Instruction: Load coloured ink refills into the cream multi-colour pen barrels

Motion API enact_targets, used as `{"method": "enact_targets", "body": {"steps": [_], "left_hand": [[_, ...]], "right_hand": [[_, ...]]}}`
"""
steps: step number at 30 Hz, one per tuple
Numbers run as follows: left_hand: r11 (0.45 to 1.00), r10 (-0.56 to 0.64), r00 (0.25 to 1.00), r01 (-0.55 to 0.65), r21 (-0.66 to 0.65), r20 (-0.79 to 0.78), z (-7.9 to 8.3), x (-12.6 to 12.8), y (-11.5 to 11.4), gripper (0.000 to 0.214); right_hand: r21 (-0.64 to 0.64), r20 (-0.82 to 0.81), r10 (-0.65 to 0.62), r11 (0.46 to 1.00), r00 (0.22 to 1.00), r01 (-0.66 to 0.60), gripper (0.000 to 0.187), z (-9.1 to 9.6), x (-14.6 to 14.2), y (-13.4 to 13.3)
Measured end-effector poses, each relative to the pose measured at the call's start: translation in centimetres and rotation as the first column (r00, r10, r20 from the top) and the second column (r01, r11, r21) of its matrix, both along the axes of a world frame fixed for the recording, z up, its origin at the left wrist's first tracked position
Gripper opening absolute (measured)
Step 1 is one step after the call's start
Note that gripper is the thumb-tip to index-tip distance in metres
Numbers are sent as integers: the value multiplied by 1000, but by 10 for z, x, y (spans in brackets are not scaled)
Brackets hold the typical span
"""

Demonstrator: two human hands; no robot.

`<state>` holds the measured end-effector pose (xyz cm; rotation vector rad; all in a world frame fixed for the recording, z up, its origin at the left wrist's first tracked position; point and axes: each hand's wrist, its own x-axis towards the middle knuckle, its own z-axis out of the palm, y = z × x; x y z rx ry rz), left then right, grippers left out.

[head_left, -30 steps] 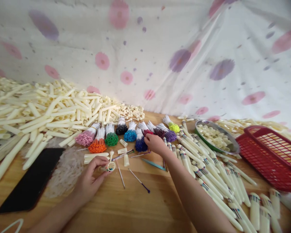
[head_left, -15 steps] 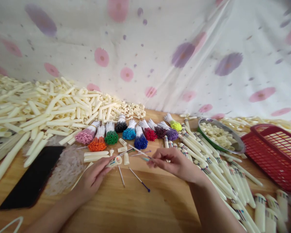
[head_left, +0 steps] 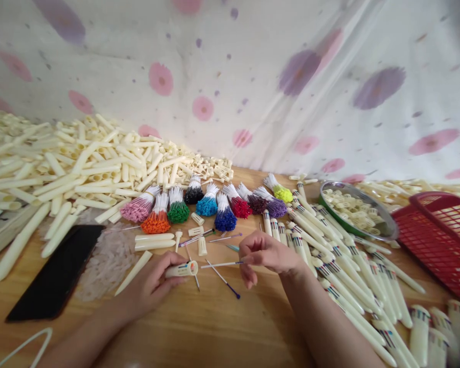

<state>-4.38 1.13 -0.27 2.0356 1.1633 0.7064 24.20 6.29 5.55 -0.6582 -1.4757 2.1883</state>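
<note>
My left hand (head_left: pixel 147 289) is closed around a short cream pen barrel section (head_left: pixel 181 269), its open end turned right; coloured bits show at its slots. Between the thumb and fingertips of my right hand (head_left: pixel 272 254) is a thin white pen refill (head_left: pixel 220 265), held nearly level. Its free tip points at the barrel's mouth, a small gap away. Under and beyond my hands lie loose refills, one with a dark blue end (head_left: pixel 230 287) and one purple (head_left: pixel 228 237). Small slotted cream pen parts (head_left: pixel 202 246) lie near them.
Refill bundles sorted by colour, such as orange (head_left: pixel 156 221) and blue (head_left: pixel 225 221), stand behind. Cream barrels (head_left: pixel 80 168) pile up left, near a black phone-like slab (head_left: pixel 57 276). At right are multicolour pens (head_left: pixel 348 286), a bowl (head_left: pixel 391 232) of small parts and a red basket (head_left: pixel 433 245).
My right hand has lowered its refill from a slant to nearly level, its tip now before the barrel's mouth. The barrel sits slightly lower. The view has shifted a little.
</note>
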Motion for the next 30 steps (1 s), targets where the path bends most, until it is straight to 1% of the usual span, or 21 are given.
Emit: {"method": "enact_targets", "body": {"steps": [3,5,10,14,19,22,24,26,27,29,30], "left_hand": [[1000,-25,1000,25,11,-19,-2,0,1,22],[1000,-30,999,30,0,-28,-2,1,0,22],[999,-35,999,35,-29,-2,-1,4,-1,21],[999,-18,1000,19,-28,23,1,5,-1,21],[999,-29,1000,29,-19,-12,6,8,-1,18],[999,-32,999,31,-27,-19,6,8,0,19],[999,-39,999,39,-22,-15,5,8,0,19],[999,-52,999,52,-9,-6,5,8,0,20],[998,-57,998,57,0,1,5,8,0,20],[998,-58,998,58,25,13,5,8,-1,22],[998,-54,998,53,40,17,5,8,-1,22]], "right_hand": [[-19,-10,-37,999,999,37,19,0,1,-1],[-25,1,-40,999,999,40,19,-1,-2,-2],[-14,3,-8,1000,1000,8,16,-4,-18,-4],[-15,45,31,999,999,-30,17,-4,-27,-5],[6,49,59,998,997,-60,18,-6,-32,-4],[16,74,63,998,995,-64,22,-6,-36,-6],[36,119,71,997,990,-75,26,-6,-40,-9],[84,174,59,994,983,-74,29,-5,-46,-14],[129,201,40,989,979,-67,31,-5,-48,-16],[274,260,-40,961,965,-34,31,-4,-52,-21],[358,287,-94,933,953,-16,30,-3,-53,-23]]}}
